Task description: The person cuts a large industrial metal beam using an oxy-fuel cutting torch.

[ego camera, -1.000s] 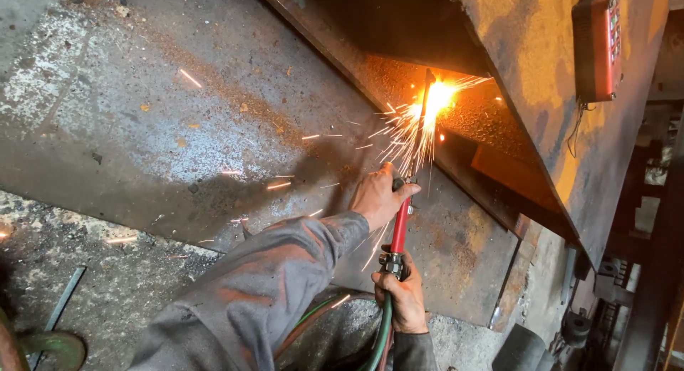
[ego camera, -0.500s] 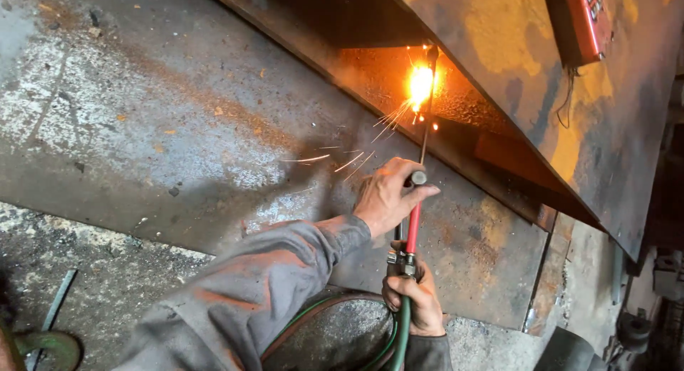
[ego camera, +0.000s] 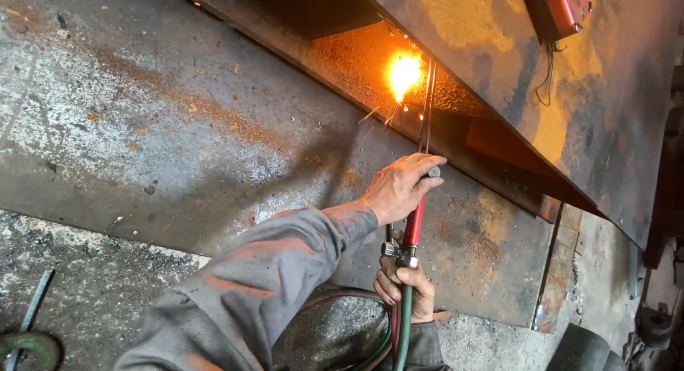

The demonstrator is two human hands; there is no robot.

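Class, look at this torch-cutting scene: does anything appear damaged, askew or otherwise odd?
Both hands, left hand and right hand, grip the cutting torch bare while sparks fly from the flame. The steel plate is rusty and scorched.

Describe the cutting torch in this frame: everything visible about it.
The cutting torch has a red handle, brass-looking valve fittings below it and thin metal tubes running up to a bright orange flame on the rusty steel plate. It stands nearly upright. The left hand grips its upper handle, the right hand its base, where green and red hoses attach.

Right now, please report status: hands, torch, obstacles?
Left hand grips cutting torch forward; right hand holds rear by hoses. Flame on rusty steel plate. Nothing blocking.
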